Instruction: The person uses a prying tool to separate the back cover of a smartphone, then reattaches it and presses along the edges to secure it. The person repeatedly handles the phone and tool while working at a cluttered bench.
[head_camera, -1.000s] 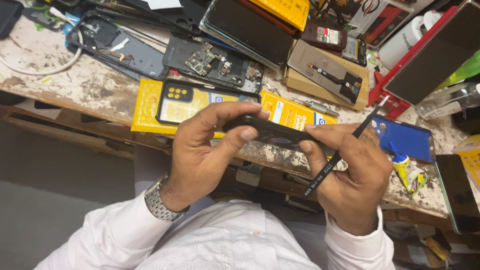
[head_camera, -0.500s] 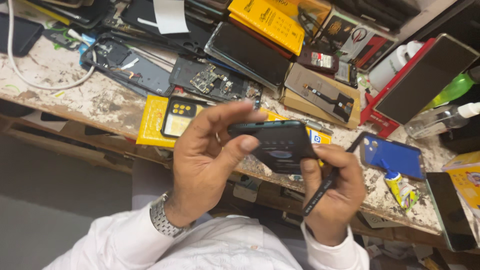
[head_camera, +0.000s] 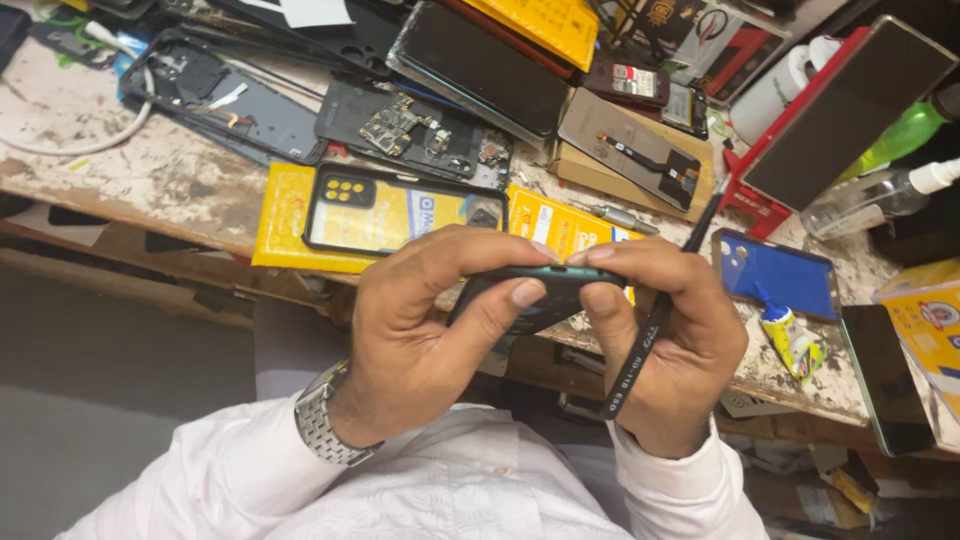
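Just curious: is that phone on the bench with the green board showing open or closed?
Open. The dismantled phone lies with its back off, circuit board and parts exposed.

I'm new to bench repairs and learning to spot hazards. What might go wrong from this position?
The phone is pinched edge-on between the left hand and right hand, off the bench edge; a slip would likely drop it. The right hand also holds a black tool, which may scratch it. Crowded parts sit nearby.
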